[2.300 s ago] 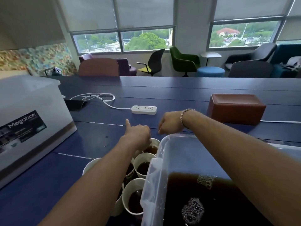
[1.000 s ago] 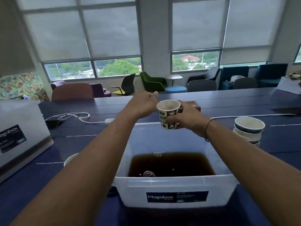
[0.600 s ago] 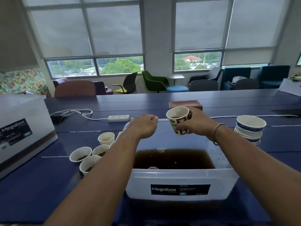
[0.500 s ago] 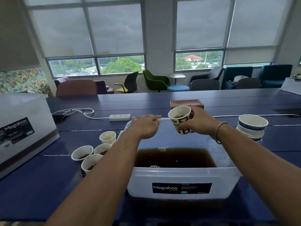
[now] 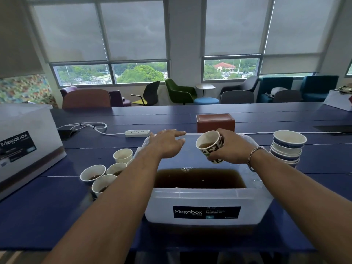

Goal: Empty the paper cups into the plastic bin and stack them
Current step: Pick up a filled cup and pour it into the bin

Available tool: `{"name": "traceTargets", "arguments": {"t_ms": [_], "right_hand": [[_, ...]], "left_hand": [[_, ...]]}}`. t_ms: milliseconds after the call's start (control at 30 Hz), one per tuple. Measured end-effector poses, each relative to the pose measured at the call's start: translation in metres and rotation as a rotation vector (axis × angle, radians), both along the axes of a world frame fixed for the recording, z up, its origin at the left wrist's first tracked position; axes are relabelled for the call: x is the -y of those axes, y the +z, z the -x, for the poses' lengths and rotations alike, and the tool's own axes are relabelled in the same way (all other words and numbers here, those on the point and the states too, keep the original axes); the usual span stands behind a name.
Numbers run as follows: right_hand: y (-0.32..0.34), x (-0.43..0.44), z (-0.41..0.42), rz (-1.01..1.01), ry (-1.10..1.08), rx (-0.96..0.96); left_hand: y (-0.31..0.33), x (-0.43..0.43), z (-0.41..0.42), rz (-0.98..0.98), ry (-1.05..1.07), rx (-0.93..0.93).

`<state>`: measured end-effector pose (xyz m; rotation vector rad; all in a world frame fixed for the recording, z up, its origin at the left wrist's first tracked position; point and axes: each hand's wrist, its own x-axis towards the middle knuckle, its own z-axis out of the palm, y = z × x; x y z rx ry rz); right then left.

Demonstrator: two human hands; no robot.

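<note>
Pouring step under way: right hand [image 5: 231,147] gripping patterned paper cup [image 5: 209,146], tilted over translucent plastic bin [image 5: 207,206], brown liquid inside cup. Left hand [image 5: 167,143] spread flat, resting on bin's far rim, holding nothing. Next, likely: tip further, drain, nest onto stack of empties [image 5: 287,147] at right. Full cups [image 5: 106,174] waiting at left; thin, soft, tapered paper.
</note>
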<state>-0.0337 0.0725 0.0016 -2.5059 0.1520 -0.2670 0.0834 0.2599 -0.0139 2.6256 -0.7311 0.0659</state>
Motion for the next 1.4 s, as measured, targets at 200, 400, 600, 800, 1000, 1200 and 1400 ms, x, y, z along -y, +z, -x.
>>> {"name": "traceTargets", "arguments": {"t_ms": [200, 400, 600, 800, 1000, 1200, 1400], "right_hand": [[0.0034, -0.0044, 0.0093, 0.232, -0.036, -0.022], [0.0013, -0.0056, 0.0092, 0.348, -0.025, -0.019], [0.0006, -0.0037, 0.0079, 0.374, -0.039, -0.003], [-0.0024, 0.0005, 0.0033, 0.337, -0.048, 0.025], [-0.0012, 0.0017, 0.0023, 0.350, -0.064, 0.108], [-0.0017, 0.0011, 0.0009, 0.361, -0.094, 0.198], [-0.0024, 0.0005, 0.0008, 0.377, -0.123, 0.222]], "left_hand": [[0.0001, -0.0012, 0.0026, 0.006, 0.004, -0.004], [-0.0003, -0.0021, 0.0028, 0.025, 0.002, -0.016], [0.0011, -0.0045, 0.0054, 0.025, 0.004, -0.018], [0.0015, -0.0052, 0.0060, 0.022, 0.005, -0.012], [0.0016, -0.0056, 0.0061, 0.024, -0.005, -0.020], [0.0019, -0.0055, 0.0062, 0.006, -0.010, -0.012], [0.0015, -0.0058, 0.0046, 0.004, -0.016, -0.014]]}}
